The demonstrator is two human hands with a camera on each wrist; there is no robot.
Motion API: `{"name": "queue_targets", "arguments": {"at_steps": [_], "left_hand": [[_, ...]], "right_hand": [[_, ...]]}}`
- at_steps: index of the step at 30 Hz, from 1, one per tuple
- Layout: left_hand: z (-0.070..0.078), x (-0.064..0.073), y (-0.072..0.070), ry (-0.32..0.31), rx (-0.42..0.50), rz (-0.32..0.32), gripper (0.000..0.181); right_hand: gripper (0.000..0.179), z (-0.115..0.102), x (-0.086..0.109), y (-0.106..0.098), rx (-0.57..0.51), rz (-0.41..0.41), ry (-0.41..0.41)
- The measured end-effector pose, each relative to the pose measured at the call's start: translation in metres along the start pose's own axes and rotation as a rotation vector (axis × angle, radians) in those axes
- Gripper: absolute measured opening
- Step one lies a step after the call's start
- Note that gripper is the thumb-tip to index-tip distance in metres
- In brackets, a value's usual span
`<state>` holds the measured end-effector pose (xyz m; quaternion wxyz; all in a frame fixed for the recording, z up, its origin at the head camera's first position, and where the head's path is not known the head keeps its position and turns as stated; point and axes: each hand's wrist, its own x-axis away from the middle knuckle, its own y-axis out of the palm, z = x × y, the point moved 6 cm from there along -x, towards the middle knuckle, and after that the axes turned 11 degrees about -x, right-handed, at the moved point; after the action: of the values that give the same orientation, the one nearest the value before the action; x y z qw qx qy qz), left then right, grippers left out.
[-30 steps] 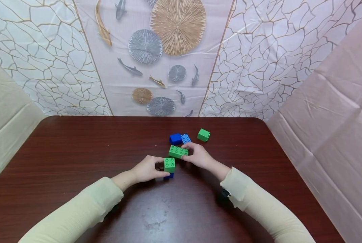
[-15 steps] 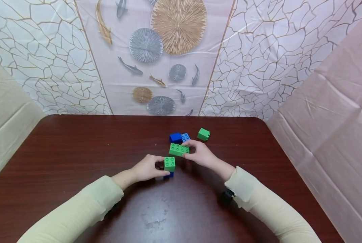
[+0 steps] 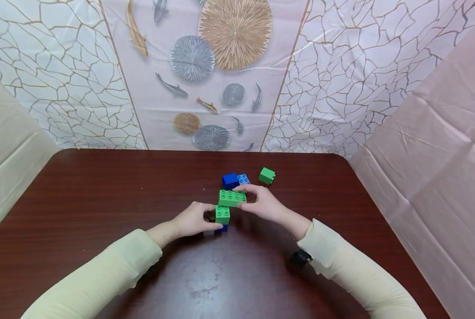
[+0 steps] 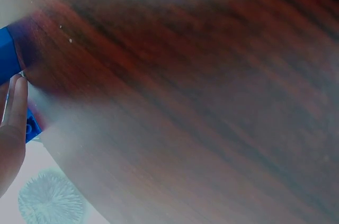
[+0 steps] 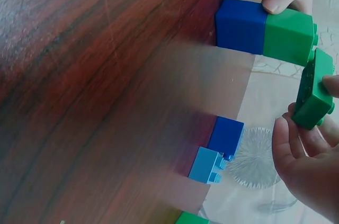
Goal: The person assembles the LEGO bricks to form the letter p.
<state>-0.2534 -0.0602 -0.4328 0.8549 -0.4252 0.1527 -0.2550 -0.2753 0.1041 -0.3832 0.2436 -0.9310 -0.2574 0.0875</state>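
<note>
In the head view my left hand [image 3: 192, 219] grips a stack of two toy bricks, thumb in front and fingers behind. The stack is a green square brick [image 3: 222, 214] on top of a dark blue brick [image 5: 240, 26] that stands on the table. My right hand [image 3: 261, 202] pinches a longer green brick [image 3: 231, 198] by its right end, studs up. In the right wrist view this long brick is raised off the table and tilted, its near end right at the studs of the stack's green brick.
Behind the hands lie a dark blue brick [image 3: 230, 180] and a light blue brick [image 3: 243, 179] side by side. Another green brick [image 3: 267, 176] lies on its side farther right. The dark wooden table [image 3: 102, 190] ends at a patterned cloth [image 3: 205, 88].
My right hand first lifts the long green brick up and slightly back, then brings it left, closer over the stack. My left hand stays on the stack.
</note>
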Motion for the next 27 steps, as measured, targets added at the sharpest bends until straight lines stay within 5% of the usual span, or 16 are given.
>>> {"name": "queue_targets", "arguments": {"at_steps": [19,27], "left_hand": [[-0.001,-0.001,0.001,-0.004,-0.003,-0.005,0.038],[-0.001,-0.001,0.002,-0.018,-0.013,-0.013,0.035]], "right_hand": [[0.037,-0.009,0.008,0.009,0.039,-0.106,-0.098],[0.038,-0.019,0.013,0.012,0.170,-0.111,-0.186]]}}
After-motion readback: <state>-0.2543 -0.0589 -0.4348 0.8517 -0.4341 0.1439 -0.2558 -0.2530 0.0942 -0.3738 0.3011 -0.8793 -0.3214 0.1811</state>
